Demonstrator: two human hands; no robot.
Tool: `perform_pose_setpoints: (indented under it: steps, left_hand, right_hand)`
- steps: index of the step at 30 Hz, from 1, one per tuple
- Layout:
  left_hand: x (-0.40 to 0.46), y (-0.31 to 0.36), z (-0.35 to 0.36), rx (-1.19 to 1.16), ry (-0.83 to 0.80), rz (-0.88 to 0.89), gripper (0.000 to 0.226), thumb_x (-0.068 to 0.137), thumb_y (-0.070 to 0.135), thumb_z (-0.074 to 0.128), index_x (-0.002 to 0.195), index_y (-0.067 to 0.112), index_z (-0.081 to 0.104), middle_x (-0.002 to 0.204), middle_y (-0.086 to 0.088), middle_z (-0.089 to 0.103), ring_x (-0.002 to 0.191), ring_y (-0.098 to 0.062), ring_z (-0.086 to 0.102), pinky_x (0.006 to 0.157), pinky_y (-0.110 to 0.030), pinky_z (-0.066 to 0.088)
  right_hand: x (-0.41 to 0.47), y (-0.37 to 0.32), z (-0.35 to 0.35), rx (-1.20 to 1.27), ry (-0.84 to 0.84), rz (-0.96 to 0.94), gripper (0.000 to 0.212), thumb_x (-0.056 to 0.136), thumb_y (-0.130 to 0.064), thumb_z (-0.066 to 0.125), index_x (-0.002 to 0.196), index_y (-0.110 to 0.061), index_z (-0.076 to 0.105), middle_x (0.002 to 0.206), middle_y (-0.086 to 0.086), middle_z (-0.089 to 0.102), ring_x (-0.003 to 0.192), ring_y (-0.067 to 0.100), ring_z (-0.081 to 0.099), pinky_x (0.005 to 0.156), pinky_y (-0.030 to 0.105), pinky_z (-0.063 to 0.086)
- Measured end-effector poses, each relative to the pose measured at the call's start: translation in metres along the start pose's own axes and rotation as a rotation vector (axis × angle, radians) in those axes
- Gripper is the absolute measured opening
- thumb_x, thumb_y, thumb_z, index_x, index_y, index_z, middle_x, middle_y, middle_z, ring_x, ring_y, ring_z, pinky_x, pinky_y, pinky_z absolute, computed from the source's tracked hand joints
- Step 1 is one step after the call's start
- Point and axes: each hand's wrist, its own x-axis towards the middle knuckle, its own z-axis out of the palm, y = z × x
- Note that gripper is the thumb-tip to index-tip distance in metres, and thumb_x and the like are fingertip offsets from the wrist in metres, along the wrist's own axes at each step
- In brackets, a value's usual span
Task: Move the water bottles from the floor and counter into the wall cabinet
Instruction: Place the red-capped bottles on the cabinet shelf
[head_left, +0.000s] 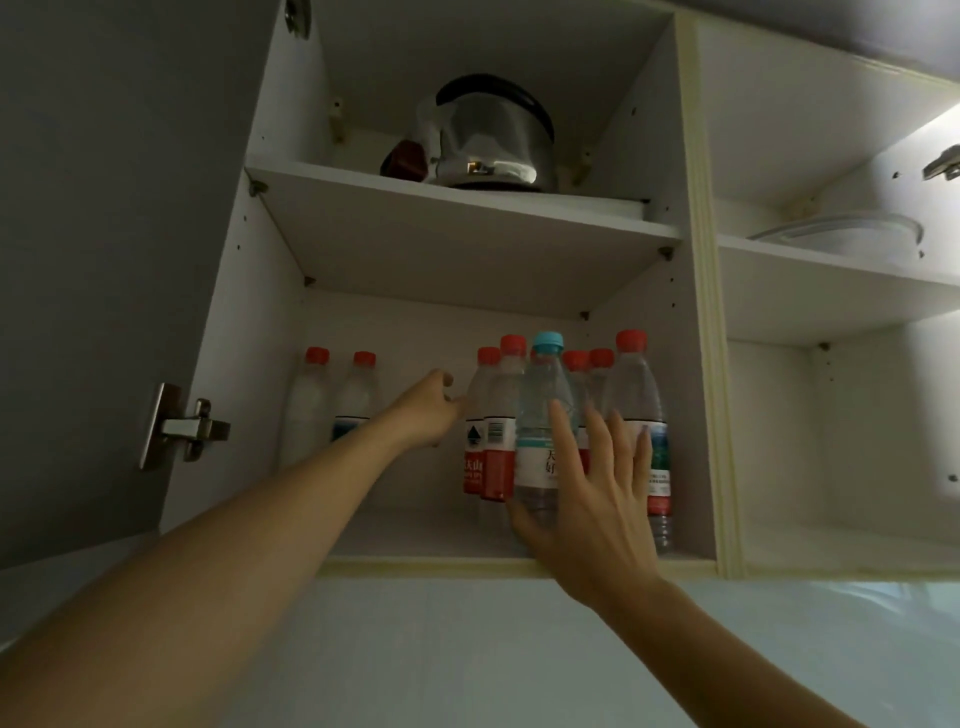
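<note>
The open wall cabinet (519, 564) holds several water bottles on its lower shelf. Two red-capped bottles (332, 395) stand at the back left. A cluster of red-capped bottles (493, 415) stands right of centre, with a blue-capped bottle (543, 410) in front and a red-capped bottle (636, 384) at the right. My left hand (428, 410) reaches in, its fingers touching the left side of the cluster. My right hand (597, 499) is spread with straight fingers against the blue-capped bottle and the bottle to its right.
A steel kettle (488, 137) sits on the upper shelf. The open cabinet door with its hinge (184, 426) hangs at the left. The right cabinet section holds a clear lidded dish (852, 234). White wall tiles lie below the cabinet.
</note>
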Motion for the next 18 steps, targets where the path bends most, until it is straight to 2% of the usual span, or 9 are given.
perform_pose_setpoints:
  steps: [4, 6, 9, 12, 15, 18]
  left_hand:
    - [0.008, -0.003, 0.016, -0.201, -0.075, -0.093, 0.073, 0.099, 0.015, 0.062, 0.159, 0.016, 0.02, 0.148, -0.014, 0.045, 0.127, -0.029, 0.052, 0.099, -0.042, 0.053]
    - [0.011, -0.007, 0.022, -0.296, -0.13, -0.121, 0.07, 0.098, 0.008, 0.061, 0.157, 0.016, 0.023, 0.144, -0.013, 0.051, 0.126, -0.028, 0.054, 0.098, -0.041, 0.052]
    - [0.016, -0.014, 0.026, -0.406, -0.209, -0.146, 0.055, 0.101, 0.01, 0.059, 0.15, 0.014, 0.034, 0.128, -0.011, 0.063, 0.114, -0.026, 0.063, 0.096, -0.04, 0.054]
    - [0.02, -0.021, 0.029, -0.478, -0.275, -0.169, 0.057, 0.101, 0.015, 0.061, 0.151, 0.016, 0.033, 0.127, -0.013, 0.064, 0.112, -0.027, 0.065, 0.091, -0.038, 0.055]
    - [0.022, -0.024, 0.033, -0.48, -0.334, -0.159, 0.046, 0.101, 0.014, 0.06, 0.143, 0.019, 0.042, 0.128, -0.015, 0.064, 0.113, -0.03, 0.065, 0.097, -0.045, 0.054]
    - [0.026, -0.027, 0.031, -0.43, -0.308, -0.145, 0.042, 0.101, 0.017, 0.061, 0.139, 0.02, 0.045, 0.125, -0.014, 0.065, 0.113, -0.031, 0.065, 0.1, -0.049, 0.053]
  right_hand:
    - [-0.002, -0.001, 0.004, 0.084, 0.004, 0.01, 0.102, 0.086, -0.07, 0.05, 0.161, -0.033, -0.007, 0.163, 0.006, 0.027, 0.155, 0.026, 0.015, 0.124, 0.053, -0.012]
    - [-0.004, 0.0, 0.006, 0.105, 0.03, 0.003, 0.099, 0.087, -0.068, 0.05, 0.161, -0.034, -0.007, 0.161, 0.004, 0.03, 0.154, 0.024, 0.018, 0.125, 0.052, -0.011]
    - [-0.006, 0.001, 0.007, 0.112, 0.071, -0.015, 0.094, 0.088, -0.068, 0.045, 0.162, -0.032, -0.001, 0.159, 0.004, 0.035, 0.152, 0.023, 0.024, 0.126, 0.054, -0.007]
    - [-0.006, 0.002, 0.008, 0.11, 0.085, -0.023, 0.091, 0.088, -0.069, 0.04, 0.162, -0.029, 0.004, 0.156, 0.005, 0.039, 0.149, 0.024, 0.028, 0.126, 0.054, -0.004]
    - [-0.007, 0.003, 0.008, 0.115, 0.094, -0.026, 0.09, 0.089, -0.069, 0.039, 0.162, -0.028, 0.007, 0.154, 0.006, 0.041, 0.148, 0.025, 0.032, 0.126, 0.055, -0.001]
    - [-0.007, 0.003, 0.009, 0.119, 0.107, -0.027, 0.09, 0.088, -0.068, 0.042, 0.162, -0.028, 0.01, 0.151, 0.006, 0.044, 0.146, 0.026, 0.035, 0.126, 0.057, 0.003]
